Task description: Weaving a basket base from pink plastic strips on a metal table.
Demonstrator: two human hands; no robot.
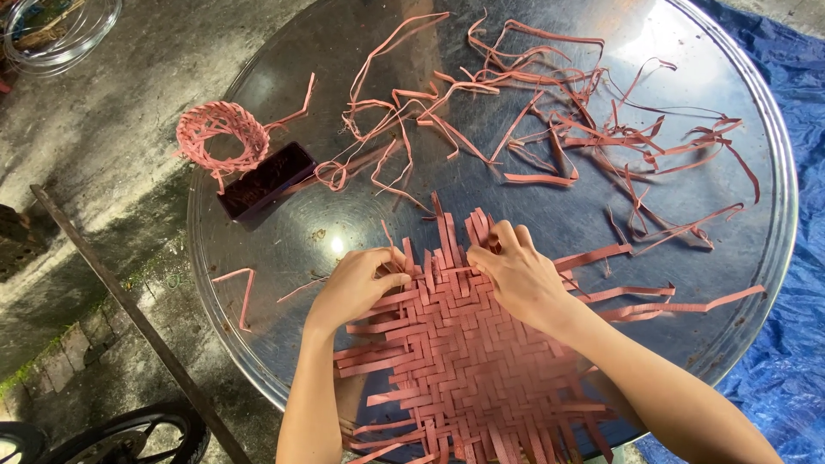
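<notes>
1. The left hand pinches a pink strip at the woven mat's upper edge, fingers closed on it.
2. The right hand grips neighbouring strips there, fingers curled shut.
3. The mat lies at 6 o'clock on the round metal worktop.
4. Loose pink strips are scattered at 12 to 2 o'clock.
5. A small woven ring and dark box sit at 10 o'clock.
</notes>
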